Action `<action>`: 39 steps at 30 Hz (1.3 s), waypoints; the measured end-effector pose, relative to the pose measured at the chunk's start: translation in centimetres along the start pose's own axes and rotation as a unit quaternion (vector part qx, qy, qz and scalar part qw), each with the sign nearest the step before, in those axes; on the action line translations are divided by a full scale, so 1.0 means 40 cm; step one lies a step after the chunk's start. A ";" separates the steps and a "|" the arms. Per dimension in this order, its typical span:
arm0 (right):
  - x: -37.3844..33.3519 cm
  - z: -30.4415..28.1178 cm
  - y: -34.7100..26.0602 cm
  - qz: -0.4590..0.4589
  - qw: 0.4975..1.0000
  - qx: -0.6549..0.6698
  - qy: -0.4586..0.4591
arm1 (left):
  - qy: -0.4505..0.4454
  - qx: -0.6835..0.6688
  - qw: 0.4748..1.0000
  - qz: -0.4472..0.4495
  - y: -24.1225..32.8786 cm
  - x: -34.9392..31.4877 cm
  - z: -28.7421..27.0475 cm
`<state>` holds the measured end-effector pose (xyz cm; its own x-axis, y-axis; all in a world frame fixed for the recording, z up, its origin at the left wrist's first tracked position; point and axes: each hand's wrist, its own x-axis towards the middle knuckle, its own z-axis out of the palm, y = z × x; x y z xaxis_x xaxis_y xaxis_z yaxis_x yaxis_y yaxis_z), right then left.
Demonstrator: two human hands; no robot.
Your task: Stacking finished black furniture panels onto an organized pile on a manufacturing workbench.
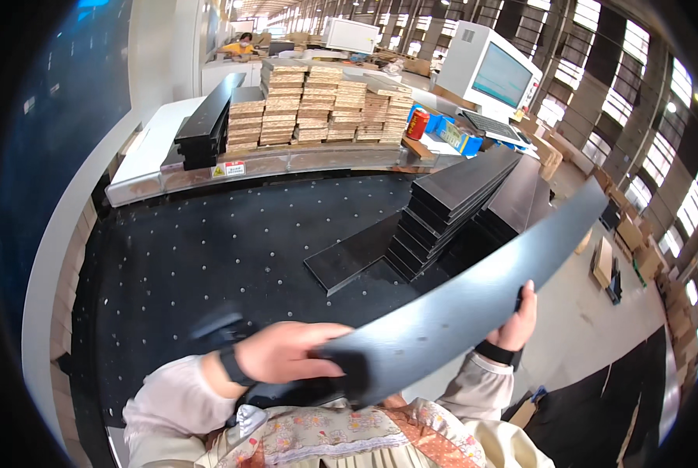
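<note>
A long dark board [442,316] with a glossy face is lifted in front of my body, tilted up toward the right. My left hand [290,355] pinches its near left end between thumb and fingers. Farther along, my right hand [517,320] grips the lower edge, part of it hidden behind the board. Beyond the board, a stack of similar dark boards [442,210] rises from the black table. One flat dark board [353,253] lies at the stack's left foot. A second dark stack [520,191] stands to its right, partly covered by the held board.
The black table [209,234] is dotted with small pale studs. Along its far side, several piles of particleboard strips [318,105] stand beside dark boards [209,121]. A red can [417,123], keyboard [489,125] and monitor [489,70] are at back right. A machine panel [68,117] bounds the left.
</note>
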<state>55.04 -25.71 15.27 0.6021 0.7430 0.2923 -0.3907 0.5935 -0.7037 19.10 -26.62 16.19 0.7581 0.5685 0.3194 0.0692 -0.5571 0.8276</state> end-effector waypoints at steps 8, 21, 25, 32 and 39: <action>-0.008 -0.072 -0.072 -0.001 0.996 -0.085 -0.033 | 0.023 -0.061 0.998 -0.004 -0.014 0.248 0.205; 0.114 -0.133 -0.113 0.110 0.984 -0.124 -0.071 | 0.068 0.084 0.994 0.019 -0.009 0.455 0.308; 0.070 -0.148 -0.105 -0.044 0.932 -0.350 -0.080 | 0.112 0.167 0.979 0.029 -0.039 0.550 0.287; 0.012 -0.128 -0.135 -0.121 0.823 -0.536 -0.142 | 0.033 0.124 0.991 0.042 -0.123 0.510 0.294; 0.135 -0.196 -0.105 -0.130 0.867 -0.451 -0.170 | 0.011 0.134 0.990 0.033 -0.172 0.310 0.177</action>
<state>65.39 -26.64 14.73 0.2889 0.7593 0.5830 0.5229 0.3850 -0.7605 32.62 -20.01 11.19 0.7531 0.5367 0.3805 0.1925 -0.7328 0.6527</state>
